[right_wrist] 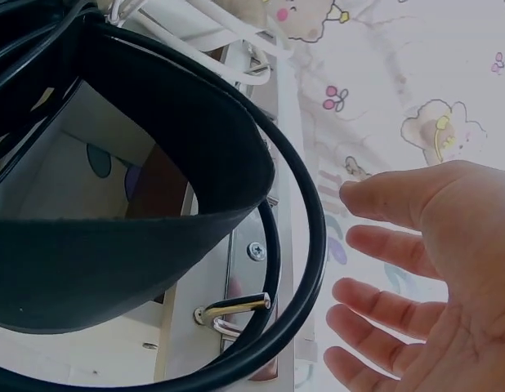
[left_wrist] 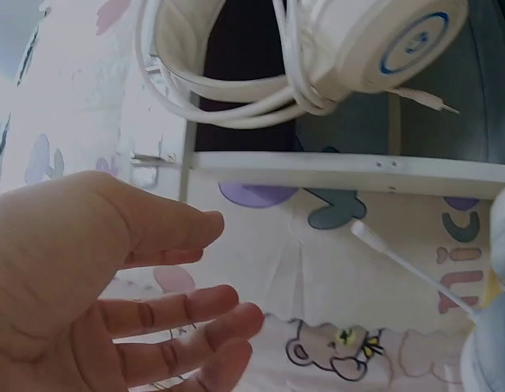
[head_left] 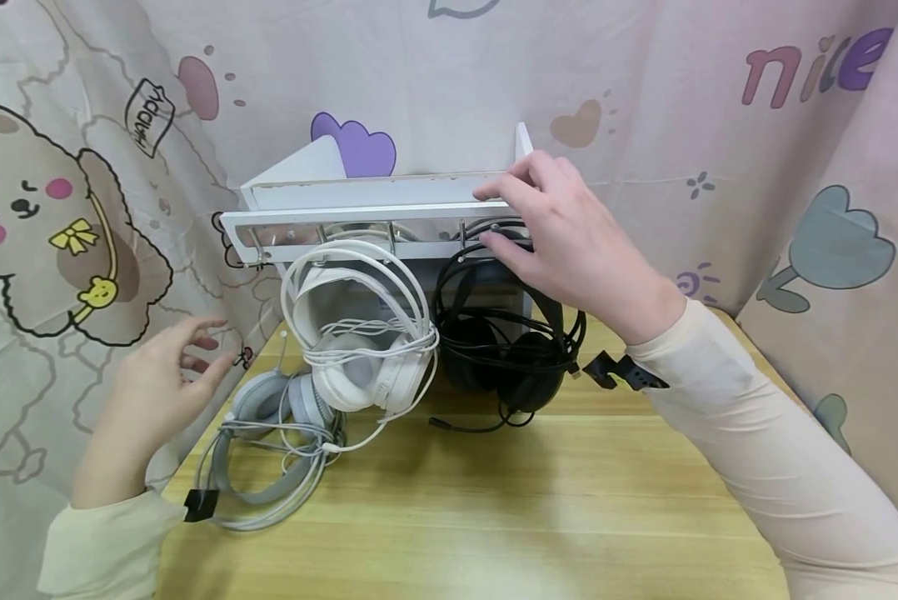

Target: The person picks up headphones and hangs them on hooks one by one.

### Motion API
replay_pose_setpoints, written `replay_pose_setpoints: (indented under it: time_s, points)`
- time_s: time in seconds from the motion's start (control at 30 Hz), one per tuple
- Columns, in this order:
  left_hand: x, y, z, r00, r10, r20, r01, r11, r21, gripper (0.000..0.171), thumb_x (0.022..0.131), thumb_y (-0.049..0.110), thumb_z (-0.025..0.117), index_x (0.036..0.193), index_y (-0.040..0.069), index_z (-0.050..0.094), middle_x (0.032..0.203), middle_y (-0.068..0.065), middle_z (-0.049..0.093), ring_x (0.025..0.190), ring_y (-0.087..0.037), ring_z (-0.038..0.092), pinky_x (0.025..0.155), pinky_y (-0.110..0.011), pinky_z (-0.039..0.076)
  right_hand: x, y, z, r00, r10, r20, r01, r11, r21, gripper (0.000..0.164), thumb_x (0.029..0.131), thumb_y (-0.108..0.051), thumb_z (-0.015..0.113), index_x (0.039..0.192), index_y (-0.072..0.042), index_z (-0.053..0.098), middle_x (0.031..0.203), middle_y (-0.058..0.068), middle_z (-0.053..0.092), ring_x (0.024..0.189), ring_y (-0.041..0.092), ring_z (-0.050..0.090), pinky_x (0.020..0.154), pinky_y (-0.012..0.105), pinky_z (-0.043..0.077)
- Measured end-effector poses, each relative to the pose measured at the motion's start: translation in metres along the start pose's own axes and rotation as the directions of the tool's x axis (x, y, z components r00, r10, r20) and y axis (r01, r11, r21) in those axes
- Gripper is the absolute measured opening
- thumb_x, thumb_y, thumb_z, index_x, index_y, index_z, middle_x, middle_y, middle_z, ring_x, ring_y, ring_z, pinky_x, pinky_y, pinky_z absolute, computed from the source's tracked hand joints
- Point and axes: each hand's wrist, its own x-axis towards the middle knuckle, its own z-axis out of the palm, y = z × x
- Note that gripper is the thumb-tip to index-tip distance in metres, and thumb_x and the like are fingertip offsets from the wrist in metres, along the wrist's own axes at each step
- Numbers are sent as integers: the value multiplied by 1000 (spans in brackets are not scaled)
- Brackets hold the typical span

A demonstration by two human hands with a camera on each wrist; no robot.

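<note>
A white headset [head_left: 404,379] and a black headset [head_left: 535,379], each with its cable wound about it, hang side by side from hooks on a white rack [head_left: 359,213]. My right hand [head_left: 576,242] is at the rack's right end, over the black headset's top; in the right wrist view its fingers [right_wrist: 387,245] are spread and hold nothing, apart from the black headband [right_wrist: 195,131]. My left hand [head_left: 160,392] hovers empty left of the white headset, fingers loosely bent. Below and right of it, a grey headset [head_left: 257,404] lies on the wooden table.
Metal hooks [right_wrist: 236,308] stick out from the rack's front rail. The black headset's microphone [head_left: 441,423] juts out low over the table [head_left: 494,517]. Patterned curtains [head_left: 449,92] close in the back and both sides.
</note>
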Motion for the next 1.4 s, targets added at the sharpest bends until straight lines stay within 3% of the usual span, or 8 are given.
replay_pose_setpoints:
  time_s: [0.17,0.27,0.5,0.7,0.9,1.13,1.27,1.4]
  points:
    - [-11,-12,8,990,-96,104,97,995,-3,48,98,17,75,142,4,61,114,-32,75,84,-44,79,75,-59,59,2,2,0,1000,10,17,-9,1000,-21,38,100,-16,75,137,-9,69,126,18,60,109,37,50,87,46,45]
    - [-18,-18,13,982,-128,139,129,992,0,47,100,21,74,142,4,60,113,-32,75,85,-44,79,77,-64,58,3,4,0,1000,4,18,-3,999,-35,38,100,-17,75,137,-8,69,127,20,60,108,38,49,87,46,45]
    - [-33,-34,23,971,-165,172,162,986,30,45,102,22,72,139,0,60,109,-32,76,83,-44,79,73,-61,57,6,8,3,1000,-13,18,14,998,-66,38,100,-18,76,136,-8,69,128,21,59,107,40,49,89,47,45]
    - [-49,-46,26,946,-221,239,214,975,55,47,103,26,71,140,-1,59,109,-33,75,85,-44,78,74,-65,56,10,8,4,1000,-19,11,20,995,-95,37,101,-18,74,136,-8,69,130,22,59,111,42,50,92,51,47]
    - [-60,-59,25,888,-300,350,282,954,101,51,106,32,66,141,-4,56,113,-35,74,94,-49,75,76,-65,57,14,8,6,1000,-15,16,17,992,-124,37,101,-18,74,136,-8,69,132,23,59,114,45,51,96,54,48]
    - [-72,-70,25,794,-379,475,345,925,162,60,109,44,58,145,-3,51,117,-33,74,106,-65,64,81,-70,52,17,9,10,1000,-8,21,11,989,-146,39,100,-18,75,137,-7,68,132,24,60,112,44,52,96,53,49]
    - [-78,-74,26,740,-411,533,373,910,182,65,109,47,57,148,-4,48,118,-32,73,106,-63,65,79,-66,54,18,9,13,1000,-8,19,11,986,-169,40,100,-17,75,138,-8,68,131,24,60,113,45,52,96,54,51]
    - [-82,-79,27,698,-430,573,382,900,210,71,109,50,55,149,-7,47,114,-30,74,103,-58,68,78,-62,55,19,9,15,1000,-22,6,23,978,-210,41,99,-16,73,139,-8,68,130,24,61,112,46,54,93,55,53]
